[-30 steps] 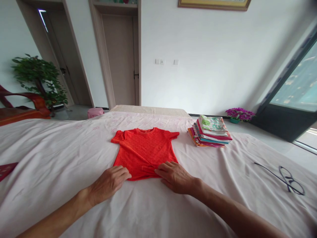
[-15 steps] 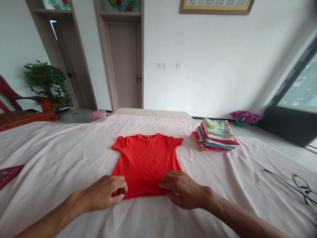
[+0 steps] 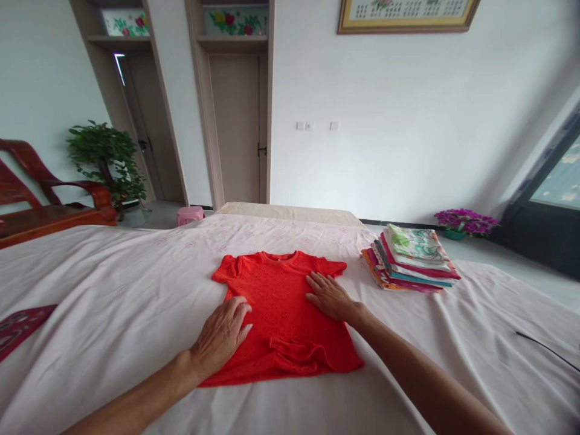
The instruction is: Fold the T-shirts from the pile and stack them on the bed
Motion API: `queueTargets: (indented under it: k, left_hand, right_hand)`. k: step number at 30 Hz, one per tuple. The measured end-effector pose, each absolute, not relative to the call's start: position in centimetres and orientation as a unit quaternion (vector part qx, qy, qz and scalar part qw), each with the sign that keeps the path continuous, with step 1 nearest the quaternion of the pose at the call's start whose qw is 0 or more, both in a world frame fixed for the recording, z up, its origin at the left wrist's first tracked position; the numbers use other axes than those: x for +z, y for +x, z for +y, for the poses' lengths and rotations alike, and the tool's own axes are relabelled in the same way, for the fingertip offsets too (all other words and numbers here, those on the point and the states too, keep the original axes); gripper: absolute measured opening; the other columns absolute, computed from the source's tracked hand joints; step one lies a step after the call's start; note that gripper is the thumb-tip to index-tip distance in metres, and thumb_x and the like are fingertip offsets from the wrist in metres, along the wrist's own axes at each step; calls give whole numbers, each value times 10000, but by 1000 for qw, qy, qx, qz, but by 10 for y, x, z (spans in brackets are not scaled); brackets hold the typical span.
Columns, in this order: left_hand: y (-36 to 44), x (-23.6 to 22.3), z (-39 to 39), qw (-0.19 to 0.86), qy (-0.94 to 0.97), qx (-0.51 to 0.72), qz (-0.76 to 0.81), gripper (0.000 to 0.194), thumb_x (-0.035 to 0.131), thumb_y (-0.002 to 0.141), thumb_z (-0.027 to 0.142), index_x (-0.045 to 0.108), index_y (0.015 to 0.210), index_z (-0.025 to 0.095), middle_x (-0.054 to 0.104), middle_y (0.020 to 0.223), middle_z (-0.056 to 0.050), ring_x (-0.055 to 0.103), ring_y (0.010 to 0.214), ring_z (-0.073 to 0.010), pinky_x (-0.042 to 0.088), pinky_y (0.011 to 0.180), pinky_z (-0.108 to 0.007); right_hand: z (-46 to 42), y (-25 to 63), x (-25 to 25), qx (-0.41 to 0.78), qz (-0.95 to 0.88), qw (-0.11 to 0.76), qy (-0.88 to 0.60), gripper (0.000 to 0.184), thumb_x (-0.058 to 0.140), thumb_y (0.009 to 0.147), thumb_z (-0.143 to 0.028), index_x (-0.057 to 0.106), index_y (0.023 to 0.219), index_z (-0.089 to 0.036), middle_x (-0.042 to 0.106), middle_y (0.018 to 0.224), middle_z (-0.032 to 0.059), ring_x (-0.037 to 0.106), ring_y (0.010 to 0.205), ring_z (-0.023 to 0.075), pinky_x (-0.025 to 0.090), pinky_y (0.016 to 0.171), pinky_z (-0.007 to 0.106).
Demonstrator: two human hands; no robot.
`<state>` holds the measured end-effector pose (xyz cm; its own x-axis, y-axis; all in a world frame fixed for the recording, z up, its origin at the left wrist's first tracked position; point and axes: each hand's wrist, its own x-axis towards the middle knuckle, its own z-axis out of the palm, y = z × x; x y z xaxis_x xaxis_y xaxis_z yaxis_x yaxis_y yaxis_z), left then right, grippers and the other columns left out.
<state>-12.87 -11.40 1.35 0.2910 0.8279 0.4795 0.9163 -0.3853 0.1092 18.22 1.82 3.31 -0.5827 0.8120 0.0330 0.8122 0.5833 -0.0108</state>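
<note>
A red short-sleeved T-shirt lies spread on the pale sheet, its neckline away from me. Near the hem, the fabric is bunched into a raised fold. My left hand rests on the shirt's left side with its fingers apart. On the upper right part, below the sleeve, my right hand lies flat with fingers stretched out. Neither hand grips the cloth.
A stack of folded clothes sits right of the shirt. A dark red patterned item lies at the left edge. The thin dark arm of the glasses shows at the right. The sheet has wrinkles.
Both hands have let go of the hem and moved up the shirt, opening out. The hem now spreads wider, with a fold bunched above it. The view has shifted slightly.
</note>
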Motion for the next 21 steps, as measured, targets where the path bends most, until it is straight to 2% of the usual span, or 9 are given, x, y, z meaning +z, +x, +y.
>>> queueTargets:
  k: [3,6,10,13,18,21]
  left_hand:
    - [-137,17,-118,93,-781,-213,-580,147,439,899,163,562,963,210,589,984,-58,576,927,-205,490,860,-382]
    - [-139,19,-118,84,-769,-204,-600,147,438,879,137,563,918,203,597,945,-55,572,903,-209,482,857,-395]
    - [-138,13,-116,84,-765,-208,-603,239,455,853,116,576,1041,200,621,1116,-86,577,1052,-225,466,937,-413]
    - [-140,3,-115,104,-755,-215,-610,298,466,859,139,577,1129,200,612,1228,-109,566,1142,-235,448,990,-428]
    - [-144,-9,-115,124,-743,-196,-627,391,452,904,224,561,1278,192,578,1340,-133,529,1235,-260,411,1051,-464]
    - [-143,-9,-116,113,-734,-162,-649,469,433,929,309,514,1373,185,514,1427,-146,477,1301,-293,387,1071,-496]
  right_hand:
    - [35,182,45,-46,-857,5,-514,487,401,969,-389,525,1370,-142,471,1450,177,375,1363,327,239,1109,534]
    - [38,153,58,-80,-865,40,-494,343,445,938,-290,642,1183,-151,603,1278,180,460,1280,324,281,1084,510]
    - [38,86,60,-24,-934,65,-351,443,403,964,-342,511,1362,-179,477,1441,151,410,1341,297,337,1080,471]
    - [50,41,49,16,-953,56,-299,583,379,974,-444,349,1489,-172,330,1544,159,313,1408,318,305,1108,497]
    - [95,9,27,33,-933,31,-357,650,297,983,-518,311,1509,-137,264,1571,176,228,1445,336,234,1124,570]
    - [118,6,24,28,-912,39,-407,636,277,988,-499,310,1512,-140,243,1582,153,201,1456,312,227,1129,556]
